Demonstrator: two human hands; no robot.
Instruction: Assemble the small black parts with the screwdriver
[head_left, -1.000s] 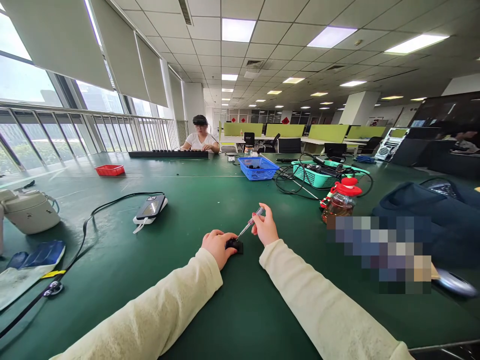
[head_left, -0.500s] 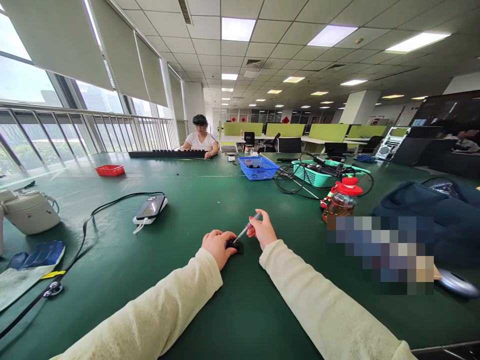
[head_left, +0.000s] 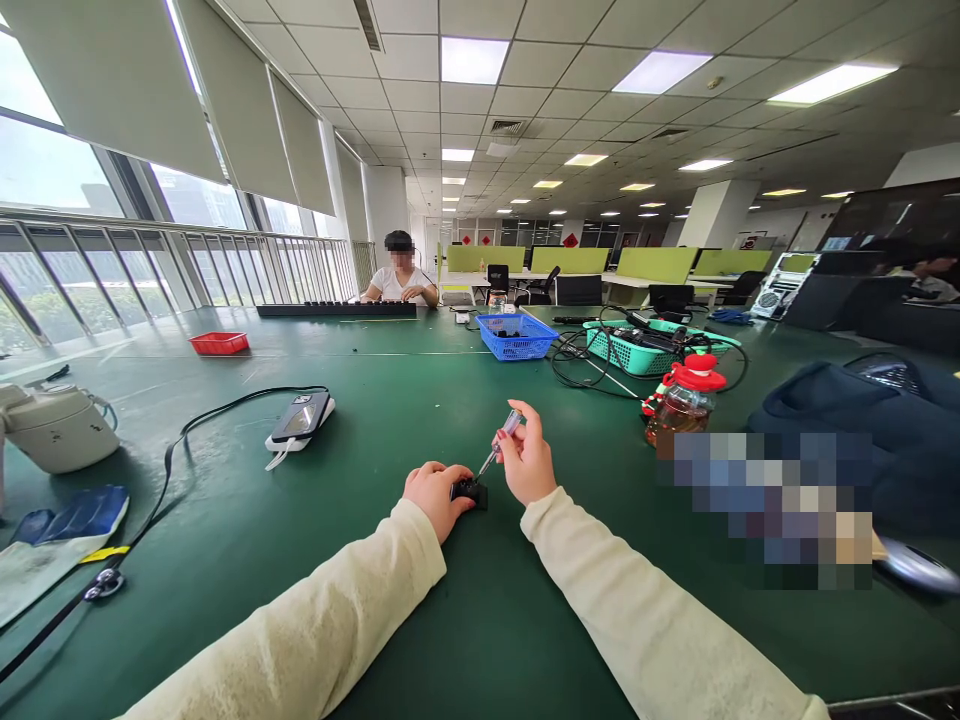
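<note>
Pretty much everything here is carried by a big green bench (head_left: pixel 382 420), with a dark blue bag (head_left: pixel 840 425) dumped on the right. A teal basket (head_left: pixel 613 352) is loaded with black gear farther back, and a blue basket (head_left: pixel 517 349) is parked just left of it. The right hand's (head_left: pixel 528 462) grip is pinched around a slim screwdriver (head_left: pixel 511 424), tilted tip-down. The small black part (head_left: pixel 472 493) is pinned on the bench by the left hand's (head_left: pixel 439 495) closed grip; whether it's touched by the tip can't be told.
</note>
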